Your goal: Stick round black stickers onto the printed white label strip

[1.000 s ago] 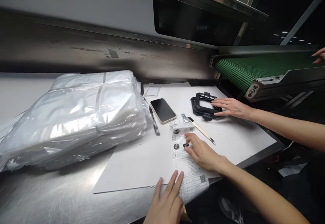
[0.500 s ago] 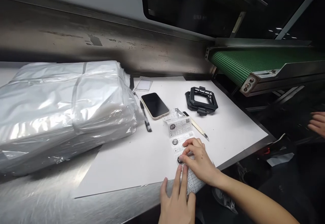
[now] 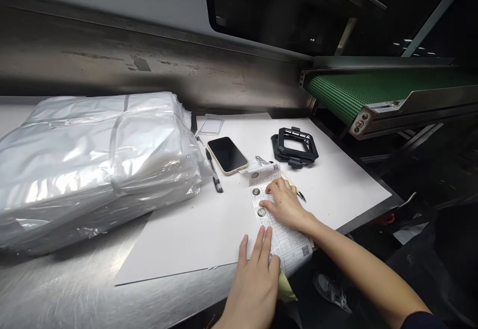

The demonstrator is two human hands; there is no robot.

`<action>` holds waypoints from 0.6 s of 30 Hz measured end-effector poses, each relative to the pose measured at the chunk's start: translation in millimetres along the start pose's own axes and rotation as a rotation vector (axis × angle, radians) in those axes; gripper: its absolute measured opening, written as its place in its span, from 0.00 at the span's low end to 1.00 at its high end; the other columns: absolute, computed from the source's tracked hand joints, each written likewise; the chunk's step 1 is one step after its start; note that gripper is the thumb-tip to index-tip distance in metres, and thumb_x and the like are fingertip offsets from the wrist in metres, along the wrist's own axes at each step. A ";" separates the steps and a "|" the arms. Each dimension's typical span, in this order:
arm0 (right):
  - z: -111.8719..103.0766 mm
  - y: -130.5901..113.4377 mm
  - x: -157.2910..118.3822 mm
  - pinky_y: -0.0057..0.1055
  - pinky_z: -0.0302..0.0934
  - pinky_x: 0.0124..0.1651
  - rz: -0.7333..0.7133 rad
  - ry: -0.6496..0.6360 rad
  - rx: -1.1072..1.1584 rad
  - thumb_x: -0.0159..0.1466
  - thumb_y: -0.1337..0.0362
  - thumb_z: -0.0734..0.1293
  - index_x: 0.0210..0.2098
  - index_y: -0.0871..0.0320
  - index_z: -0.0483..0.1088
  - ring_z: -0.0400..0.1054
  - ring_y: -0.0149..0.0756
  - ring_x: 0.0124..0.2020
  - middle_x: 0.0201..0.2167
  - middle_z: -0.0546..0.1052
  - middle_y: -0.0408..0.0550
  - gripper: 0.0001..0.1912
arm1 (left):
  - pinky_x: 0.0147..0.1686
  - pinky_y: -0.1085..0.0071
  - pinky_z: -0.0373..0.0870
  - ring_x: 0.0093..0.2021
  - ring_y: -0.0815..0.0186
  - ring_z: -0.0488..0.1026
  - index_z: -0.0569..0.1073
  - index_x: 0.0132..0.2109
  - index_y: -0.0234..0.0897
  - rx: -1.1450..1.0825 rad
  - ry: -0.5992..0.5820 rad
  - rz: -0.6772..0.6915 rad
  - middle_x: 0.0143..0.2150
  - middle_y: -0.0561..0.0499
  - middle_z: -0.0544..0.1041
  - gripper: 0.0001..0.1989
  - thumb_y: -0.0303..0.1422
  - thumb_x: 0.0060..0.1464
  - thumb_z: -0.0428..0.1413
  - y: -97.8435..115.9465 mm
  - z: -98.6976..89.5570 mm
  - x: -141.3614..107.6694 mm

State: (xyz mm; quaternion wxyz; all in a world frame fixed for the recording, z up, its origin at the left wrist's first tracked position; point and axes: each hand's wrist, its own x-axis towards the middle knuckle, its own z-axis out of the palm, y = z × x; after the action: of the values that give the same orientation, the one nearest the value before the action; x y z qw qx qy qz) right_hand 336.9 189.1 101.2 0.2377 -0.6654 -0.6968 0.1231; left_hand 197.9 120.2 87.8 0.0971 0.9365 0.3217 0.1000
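Note:
A long strip of printed paper labels (image 3: 276, 222) with black round marks lies on the white sheet, running over the table's front edge. My right hand (image 3: 287, 204) rests on the strip, thumb and fingertips bent but apart. My left hand (image 3: 257, 274) is nearer to me, its fingers spread and fingertips on the strip's left side. The strip's far end stands up in a fold near the phone (image 3: 227, 155). A yellowish piece of paper (image 3: 286, 289) hangs below the edge. A cutter knife (image 3: 300, 196) is partly hidden behind the strip and right hand.
A plastic-wrapped bundle (image 3: 97, 164) fills the left side. A pen (image 3: 214, 169), a clear card holder (image 3: 211, 126) and a black frame-like device (image 3: 295, 147) lie on the white sheet (image 3: 186, 244). A green conveyor belt (image 3: 373, 87) runs at the right.
My right hand has moved away from me along the strip, and the strip has shifted the same way. More of its near end shows, with a printed code. Another person's hand at the right has left view.

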 end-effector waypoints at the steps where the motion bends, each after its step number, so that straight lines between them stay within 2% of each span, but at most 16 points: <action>1: -3.6 -0.3 4.4 0.47 0.51 0.41 -0.013 -0.005 0.014 0.51 0.62 0.65 0.32 0.60 0.62 0.56 0.44 0.38 0.34 0.64 0.50 0.11 | 0.49 0.44 0.50 0.56 0.48 0.47 0.69 0.30 0.28 -0.016 -0.060 -0.011 0.54 0.27 0.56 0.14 0.18 0.46 0.40 -2.8 -5.1 6.7; 3: -13.8 -2.0 7.8 0.45 0.52 0.42 -0.045 -0.004 0.067 0.53 0.61 0.64 0.33 0.59 0.62 0.57 0.42 0.39 0.35 0.65 0.49 0.10 | 0.51 0.43 0.42 0.57 0.47 0.43 0.69 0.33 0.24 -0.105 -0.112 -0.057 0.55 0.25 0.53 0.15 0.18 0.48 0.38 -10.8 -11.0 19.6; 6: -29.8 -5.5 -3.5 0.36 0.54 0.47 -0.096 0.039 0.171 0.60 0.64 0.55 0.35 0.58 0.60 0.58 0.35 0.44 0.39 0.64 0.48 0.06 | 0.53 0.46 0.34 0.58 0.49 0.42 0.66 0.40 0.20 -0.311 -0.048 -0.156 0.55 0.26 0.54 0.16 0.23 0.53 0.37 -29.5 -13.4 35.3; 8: -34.2 -6.2 -19.6 0.33 0.54 0.49 -0.116 0.046 0.228 0.63 0.66 0.50 0.38 0.58 0.59 0.57 0.31 0.46 0.41 0.64 0.48 0.09 | 0.54 0.48 0.32 0.58 0.53 0.46 0.61 0.47 0.20 -0.433 0.000 -0.228 0.54 0.29 0.59 0.19 0.28 0.55 0.35 -44.0 -17.4 41.7; 10: -31.5 -4.2 -36.0 0.34 0.55 0.49 -0.129 -0.020 0.263 0.63 0.66 0.50 0.43 0.57 0.58 0.58 0.31 0.47 0.43 0.66 0.48 0.12 | 0.54 0.50 0.37 0.56 0.55 0.53 0.60 0.49 0.25 -0.559 0.015 -0.312 0.51 0.33 0.64 0.20 0.33 0.56 0.34 -56.1 -26.4 43.2; 11: -28.2 -2.2 -42.1 0.35 0.55 0.50 -0.133 -0.068 0.274 0.63 0.66 0.50 0.46 0.57 0.58 0.58 0.32 0.48 0.45 0.66 0.49 0.13 | 0.53 0.51 0.43 0.54 0.56 0.56 0.61 0.47 0.29 -0.631 0.022 -0.353 0.51 0.36 0.66 0.19 0.35 0.56 0.34 -60.3 -32.1 42.0; 14: -19.2 4.4 -45.7 0.40 0.52 0.52 -0.115 -0.186 0.300 0.62 0.63 0.52 0.51 0.57 0.55 0.56 0.36 0.51 0.49 0.64 0.50 0.17 | 0.43 0.60 0.63 0.43 0.58 0.68 0.63 0.34 0.38 -0.842 0.057 -0.475 0.46 0.43 0.70 0.16 0.41 0.54 0.36 -64.3 -47.1 32.6; 16: -18.8 6.7 -37.0 0.42 0.50 0.53 -0.082 -0.219 0.334 0.63 0.60 0.50 0.52 0.56 0.54 0.55 0.36 0.52 0.49 0.65 0.49 0.19 | 0.29 0.66 0.67 0.30 0.61 0.72 0.61 0.29 0.40 -1.049 0.098 -0.596 0.33 0.49 0.74 0.14 0.44 0.52 0.41 -61.5 -50.2 25.9; 18: -22.5 6.1 -25.9 0.41 0.51 0.53 -0.057 -0.243 0.373 0.63 0.57 0.48 0.50 0.55 0.56 0.56 0.35 0.52 0.49 0.66 0.47 0.19 | 0.19 0.71 0.64 0.20 0.64 0.69 0.59 0.27 0.40 -1.287 0.138 -0.736 0.19 0.56 0.69 0.13 0.44 0.49 0.46 -57.0 -47.0 22.8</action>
State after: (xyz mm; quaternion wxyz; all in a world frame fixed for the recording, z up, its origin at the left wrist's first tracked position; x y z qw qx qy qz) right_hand 353.3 160.8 113.2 0.2742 -0.5704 -0.7040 0.3223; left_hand 170.5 184.1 121.8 0.6331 0.5179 0.4979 0.2883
